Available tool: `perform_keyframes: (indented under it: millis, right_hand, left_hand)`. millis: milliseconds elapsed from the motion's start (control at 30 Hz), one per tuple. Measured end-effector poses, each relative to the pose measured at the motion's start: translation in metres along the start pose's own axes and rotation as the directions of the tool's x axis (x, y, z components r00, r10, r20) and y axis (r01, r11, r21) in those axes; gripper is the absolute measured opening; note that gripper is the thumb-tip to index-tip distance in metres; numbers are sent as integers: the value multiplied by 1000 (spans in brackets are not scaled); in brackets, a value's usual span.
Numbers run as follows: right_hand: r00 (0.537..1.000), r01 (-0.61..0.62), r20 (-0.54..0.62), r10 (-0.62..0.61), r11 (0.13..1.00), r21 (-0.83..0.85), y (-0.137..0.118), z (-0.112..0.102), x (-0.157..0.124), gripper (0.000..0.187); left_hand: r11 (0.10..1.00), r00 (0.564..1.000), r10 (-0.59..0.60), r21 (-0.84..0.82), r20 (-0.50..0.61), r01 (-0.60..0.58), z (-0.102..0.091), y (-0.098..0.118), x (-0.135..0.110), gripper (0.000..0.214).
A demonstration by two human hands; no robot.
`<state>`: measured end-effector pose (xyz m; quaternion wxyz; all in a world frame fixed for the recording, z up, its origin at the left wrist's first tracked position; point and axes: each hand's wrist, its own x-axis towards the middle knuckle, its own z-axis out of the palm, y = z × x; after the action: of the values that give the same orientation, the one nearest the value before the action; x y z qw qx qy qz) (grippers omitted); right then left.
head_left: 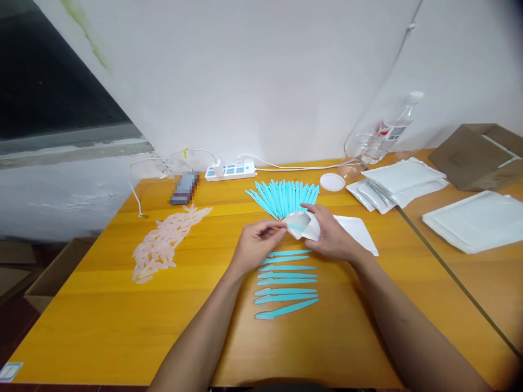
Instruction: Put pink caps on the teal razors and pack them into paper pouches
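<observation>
Mid-frame, our right hand (327, 228) gripping a creased white pouch (312, 227), left hand (261, 239) at its mouth, hold unclear, slender blue sticks (287, 268)

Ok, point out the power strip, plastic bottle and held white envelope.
Power strip (231, 171), head view: on its socket face.
Plastic bottle (395, 132), head view: on its label.
White envelope (303, 220), head view: on its inner wall.

Beyond the left hand (258, 243), a dark device (183, 189) is blurred; right of the right hand (332, 234), a white envelope (478, 222) is cropped.
</observation>
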<state>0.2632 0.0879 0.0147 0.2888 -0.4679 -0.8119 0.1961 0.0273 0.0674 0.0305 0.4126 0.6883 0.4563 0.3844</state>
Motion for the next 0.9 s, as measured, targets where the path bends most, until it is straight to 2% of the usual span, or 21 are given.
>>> perform_keyframes:
  millis: [33,67,167,233,333,467,633,700,800,833,900]
  right_hand:
    - [998,-26,-51,28,999,31,1,-3,-1,82]
    - [993,-49,-106,55,997,58,2,-6,-2,83]
    - [969,-74,-228,96,992,104,0,-13,-4,83]
    - [968,-49,-241,73,993,104,-2,-14,-5,83]
    - [977,1,-211,15,997,73,-1,-12,-6,84]
    - [988,13,-155,-7,999,35,4,-6,-6,85]
    - [995,30,-100,-30,1000,2,9,1,-7,85]
    - [996,29,-88,-30,1000,-9,12,3,-8,85]
    - [999,11,-52,-12,999,-34,16,4,-10,85]
    - [1000,4,-25,-6,999,-45,17,5,-11,86]
    - [999,0,47,4,997,-74,17,6,-12,86]
  left_hand:
    - [998,1000,7,56,-18,-6,0,-1,0,26]
    - [989,1000,11,149,12,-12,1,-2,1,25]
    - [877,966,-44,474,254,-85,7,-5,3,17]
    - [804,942,-75,579,327,-137,11,-4,4,16]
    - [793,928,-21,571,371,-210,12,-1,3,19]
    - [804,934,52,540,353,-248,6,-1,-1,20]
    - [760,916,-1,596,401,-260,15,-6,2,23]
    - [756,918,-11,605,397,-252,17,-6,4,19]
    - [803,934,70,536,349,-261,5,-2,0,16]
    - [836,951,114,490,288,-249,-3,0,-3,14]
    - [915,983,177,359,57,-185,-20,5,-10,15]
